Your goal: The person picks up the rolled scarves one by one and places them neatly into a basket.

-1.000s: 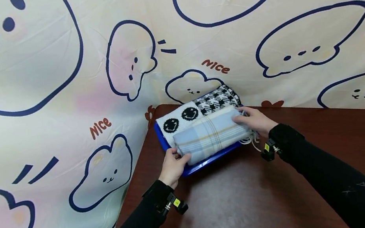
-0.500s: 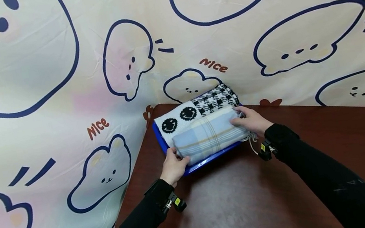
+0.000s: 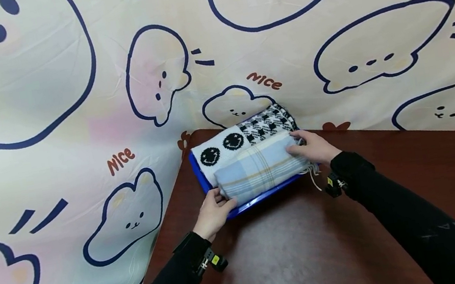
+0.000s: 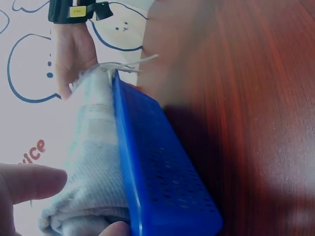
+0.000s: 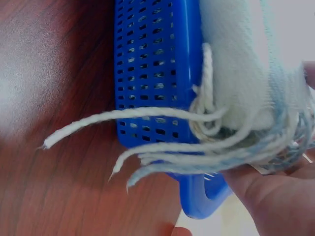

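Observation:
A rolled pale-blue plaid scarf (image 3: 263, 168) with fringed ends lies in a blue plastic basket (image 3: 259, 201), along its near side. My left hand (image 3: 211, 214) grips the scarf's left end, with thumb on the near side and fingers round the far side. At the other end my right hand (image 3: 314, 147) pinches the roll between thumb and fingers. Loose fringe strands (image 5: 157, 147) hang over the basket's rim in the right wrist view. Behind the scarf, a black-and-white knitted roll (image 3: 234, 142) with smiley faces and checks fills the basket's far side.
The basket stands near the far left corner of a dark red-brown wooden table (image 3: 315, 242). A cloth backdrop (image 3: 77, 151) with cartoon outlines hangs directly behind the table's back and left edges.
My left hand and forearm have shifted slightly down and left at the scarf's end. The right hand keeps its place on the roll; the whole view has drifted a little.

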Motion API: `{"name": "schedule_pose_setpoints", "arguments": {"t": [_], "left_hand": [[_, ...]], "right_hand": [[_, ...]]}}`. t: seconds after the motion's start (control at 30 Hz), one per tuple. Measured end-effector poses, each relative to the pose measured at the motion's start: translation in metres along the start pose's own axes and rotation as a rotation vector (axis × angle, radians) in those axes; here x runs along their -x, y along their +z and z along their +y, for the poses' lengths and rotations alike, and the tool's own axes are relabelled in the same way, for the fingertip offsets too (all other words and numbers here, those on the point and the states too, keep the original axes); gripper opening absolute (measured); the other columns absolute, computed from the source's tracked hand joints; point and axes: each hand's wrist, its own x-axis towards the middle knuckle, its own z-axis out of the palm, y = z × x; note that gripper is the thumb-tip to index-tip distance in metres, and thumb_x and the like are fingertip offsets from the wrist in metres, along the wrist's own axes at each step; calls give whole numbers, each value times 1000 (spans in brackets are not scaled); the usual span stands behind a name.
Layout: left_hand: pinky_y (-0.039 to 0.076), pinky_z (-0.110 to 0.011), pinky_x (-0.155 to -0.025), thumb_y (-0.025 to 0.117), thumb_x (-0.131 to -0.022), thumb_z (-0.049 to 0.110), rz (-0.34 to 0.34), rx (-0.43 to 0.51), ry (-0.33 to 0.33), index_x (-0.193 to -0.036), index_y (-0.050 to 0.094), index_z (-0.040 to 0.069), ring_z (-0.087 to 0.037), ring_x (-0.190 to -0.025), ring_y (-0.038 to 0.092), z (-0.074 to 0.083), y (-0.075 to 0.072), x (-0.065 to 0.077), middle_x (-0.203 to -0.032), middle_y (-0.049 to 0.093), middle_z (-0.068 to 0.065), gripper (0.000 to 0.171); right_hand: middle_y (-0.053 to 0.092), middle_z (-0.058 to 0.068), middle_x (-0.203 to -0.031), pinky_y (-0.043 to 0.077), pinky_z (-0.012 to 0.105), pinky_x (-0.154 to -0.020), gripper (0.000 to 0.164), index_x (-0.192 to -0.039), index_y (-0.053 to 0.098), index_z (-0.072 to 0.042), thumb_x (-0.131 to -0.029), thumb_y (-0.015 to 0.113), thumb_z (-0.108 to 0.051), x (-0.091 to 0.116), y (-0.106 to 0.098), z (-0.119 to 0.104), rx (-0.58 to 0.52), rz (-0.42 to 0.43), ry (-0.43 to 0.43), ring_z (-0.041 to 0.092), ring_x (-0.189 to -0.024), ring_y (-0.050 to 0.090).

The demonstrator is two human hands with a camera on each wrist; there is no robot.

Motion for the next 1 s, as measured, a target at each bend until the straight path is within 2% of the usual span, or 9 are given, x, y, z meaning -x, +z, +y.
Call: {"name": "schedule_pose_setpoints", "arguments": {"t": [0.1,0.2,0.3,0.43,0.57,0.67,0.93,1.0], "left_hand": [[41,-50,-104,65,-93,27,-19,6,9,-149,27,2,-37,-132,42,1,-2,5,-146,37,-23,72],[41,-50,-104,66,-92,26,-6,9,35,-150,25,4,-35,-133,42,3,-4,10,-146,39,-22,74],[40,-48,-106,67,-91,25,46,-3,73,-150,25,7,-32,-134,42,8,-6,14,-147,39,-18,75],[36,-45,-110,67,-92,26,103,-43,162,-151,25,10,-28,-137,38,18,-6,16,-150,36,-14,74],[35,-44,-111,65,-93,29,128,-162,291,-152,24,11,-28,-138,36,29,-2,15,-151,33,-14,74],[36,-47,-109,63,-93,35,178,-280,379,-152,25,12,-28,-138,35,36,4,13,-152,32,-13,74],[36,-48,-109,62,-93,39,288,-461,512,-151,29,16,-24,-143,25,48,23,-2,-158,22,-5,71],[31,-50,-112,63,-92,40,315,-520,555,-151,31,15,-26,-144,25,51,27,-6,-158,22,-7,71]], "right_hand": [[33,21,-147,38,48,-99,74,-153,24,-15,-95,55,-49,4,-2,-3,-16,8,4,36,-123,43],[39,19,-141,40,46,-96,71,-152,28,-15,-95,55,-48,9,-5,-6,-10,24,-18,34,-118,44],[41,19,-141,39,47,-100,70,-151,30,-12,-95,56,-47,15,-9,-10,4,51,-47,35,-126,42],[37,20,-148,35,54,-107,74,-151,29,-11,-94,55,-51,27,-19,-12,18,99,-56,37,-136,35],[36,17,-150,35,56,-107,77,-151,29,-13,-92,54,-56,41,-27,-13,29,164,-41,36,-136,36],[36,13,-151,36,56,-106,79,-151,30,-15,-90,54,-59,52,-30,-14,31,216,-43,34,-135,37],[36,9,-151,36,57,-105,78,-152,27,-24,-89,52,-63,77,-28,-12,52,286,-78,32,-136,35],[36,8,-152,36,56,-106,76,-152,27,-24,-90,52,-61,82,-27,-12,51,303,-97,31,-137,35]]}}
